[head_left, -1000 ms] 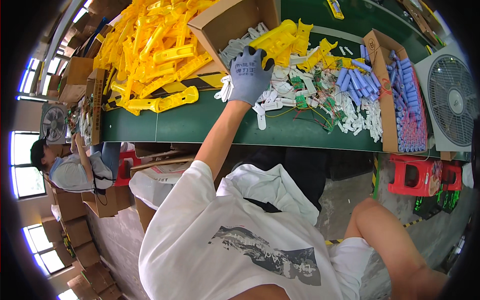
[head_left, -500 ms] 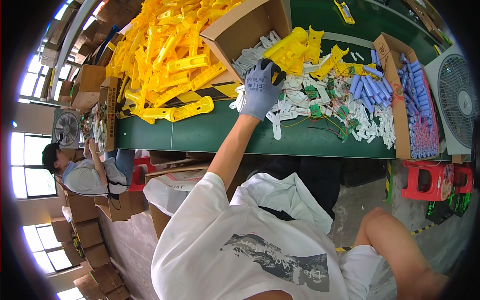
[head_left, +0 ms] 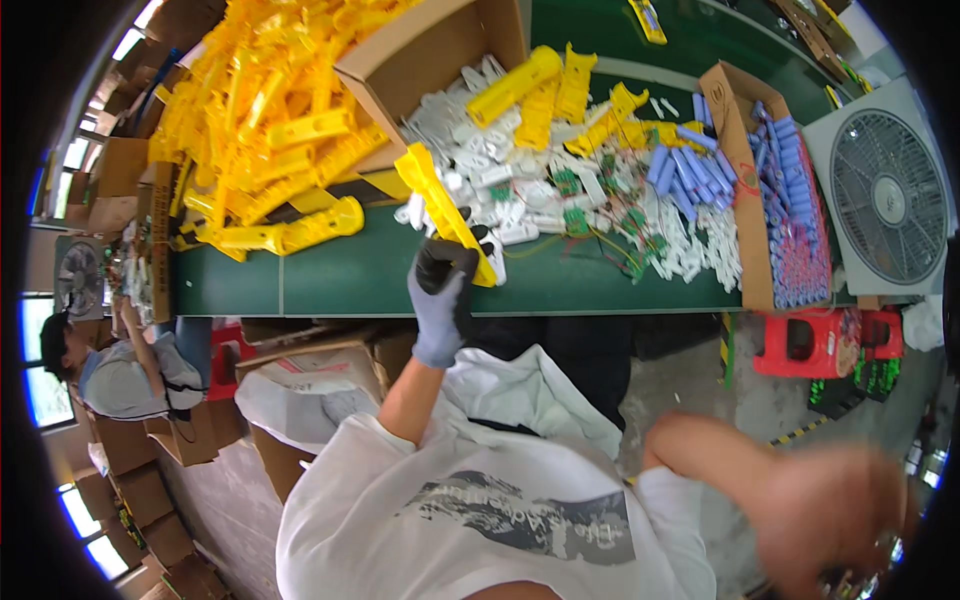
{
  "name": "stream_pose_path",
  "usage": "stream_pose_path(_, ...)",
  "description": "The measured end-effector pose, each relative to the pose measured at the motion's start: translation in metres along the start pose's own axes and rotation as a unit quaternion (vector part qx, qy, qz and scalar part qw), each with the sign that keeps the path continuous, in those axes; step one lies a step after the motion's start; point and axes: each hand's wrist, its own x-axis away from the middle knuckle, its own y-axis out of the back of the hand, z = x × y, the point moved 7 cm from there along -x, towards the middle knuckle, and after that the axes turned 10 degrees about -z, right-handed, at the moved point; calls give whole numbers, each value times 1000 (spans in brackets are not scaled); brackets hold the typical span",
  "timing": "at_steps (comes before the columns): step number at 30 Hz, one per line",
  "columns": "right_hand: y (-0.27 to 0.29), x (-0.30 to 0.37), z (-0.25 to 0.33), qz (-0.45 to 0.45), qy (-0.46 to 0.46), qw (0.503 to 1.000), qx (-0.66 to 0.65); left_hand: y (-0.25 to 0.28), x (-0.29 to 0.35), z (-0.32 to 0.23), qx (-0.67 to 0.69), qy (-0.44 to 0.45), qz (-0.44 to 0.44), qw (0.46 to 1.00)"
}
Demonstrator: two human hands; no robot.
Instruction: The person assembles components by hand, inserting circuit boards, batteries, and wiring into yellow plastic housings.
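My left hand [head_left: 440, 295], in a grey glove with dark fingertips, is closed around the lower end of a long yellow plastic housing shell [head_left: 432, 190]. The shell points up and slightly left, above the near edge of the green table [head_left: 380, 260]. Behind it spreads a heap of small white plastic parts [head_left: 490, 150] with green circuit boards and thin wires among them. Several more yellow shells [head_left: 520, 85] lie on that heap. Bare and smeared by motion, my right hand [head_left: 845, 510] is off the table at the lower right; its fingers cannot be made out.
A big pile of yellow shells [head_left: 280, 100] fills the back left beside a tipped cardboard box [head_left: 430, 50]. Blue cylindrical cells [head_left: 690, 175] lie near an upright carton [head_left: 755, 200] of them. A fan [head_left: 885, 195] stands far right. Another person [head_left: 130, 365] sits at left.
My left hand has drawn back from the heap toward me and now grips a yellow shell. My right forearm has swung, bringing the blurred right hand into view. The whole view has shifted.
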Motion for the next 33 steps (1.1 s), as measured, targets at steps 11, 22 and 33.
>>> stream_pose_path(11,213,181,-224,533,-299,345,712,28,20,1,-97,-63,6,993)
stream_pose_path(22,215,174,-225,546,-262,396,690,23,8,-3,-53,95,72,991)
stream_pose_path(33,241,118,-163,190,-450,584,648,18,-1,12,97,102,16,990)
